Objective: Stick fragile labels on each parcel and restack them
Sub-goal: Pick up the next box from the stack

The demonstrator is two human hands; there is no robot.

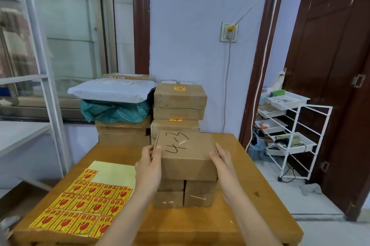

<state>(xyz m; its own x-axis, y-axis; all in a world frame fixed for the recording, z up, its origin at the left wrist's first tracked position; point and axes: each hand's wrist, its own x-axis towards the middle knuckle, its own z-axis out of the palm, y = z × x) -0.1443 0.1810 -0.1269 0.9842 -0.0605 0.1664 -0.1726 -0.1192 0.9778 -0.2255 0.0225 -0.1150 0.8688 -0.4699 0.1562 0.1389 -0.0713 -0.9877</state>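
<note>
box: a brown box (pixel 187 155) with "4-13" written on top sits on a small pile of boxes (pixel 185 193) in the middle of the desk (pixel 250 185).
left hand: the left hand (pixel 149 165) holds the left side of the box, fingers (pixel 157 151) curled over its top edge.
right hand: the right hand (pixel 223 160) holds the right side, fingers bent round the corner.
labels: a sheet of red and yellow labels (pixel 86 201) lies flat on the desk, left of the pile. some spots on it are bare.
back pile: more boxes (pixel 179 101) stand behind the desk, two with labels on top.
bags: a white bag (pixel 112 90) and a green bag (pixel 114 110) lie on boxes at the back left.
</note>
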